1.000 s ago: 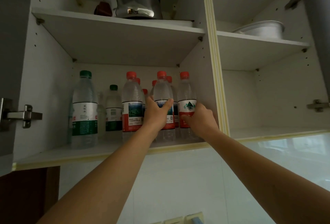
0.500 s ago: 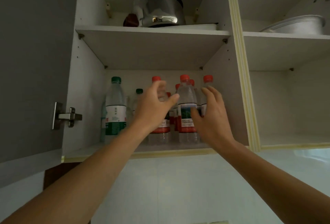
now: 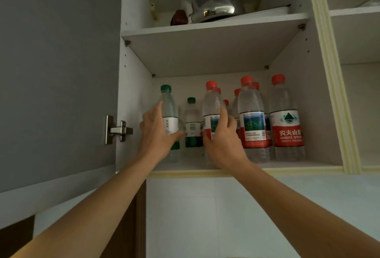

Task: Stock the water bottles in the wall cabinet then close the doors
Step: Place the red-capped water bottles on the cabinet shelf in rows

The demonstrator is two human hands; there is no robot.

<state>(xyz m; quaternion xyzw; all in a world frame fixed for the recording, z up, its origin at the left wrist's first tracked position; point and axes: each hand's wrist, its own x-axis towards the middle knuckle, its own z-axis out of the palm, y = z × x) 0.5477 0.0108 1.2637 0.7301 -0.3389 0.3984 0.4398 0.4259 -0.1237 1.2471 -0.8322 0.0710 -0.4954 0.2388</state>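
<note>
Both hands have shifted leftward along the lower shelf [image 3: 185, 165]: the left hand [image 3: 157, 134] now curls round the green-capped bottle [image 3: 169, 112], the right hand [image 3: 223, 136] grips a red-capped bottle [image 3: 211, 105], apparently tidying the row. The bottles are clear ribbed plastic with glossy labels; the door [image 3: 57, 72], matte grey, stands open.

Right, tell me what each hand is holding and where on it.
The left hand grips the tall green-capped bottle around its labelled middle. The right hand grips a red-capped bottle around its label.
</note>
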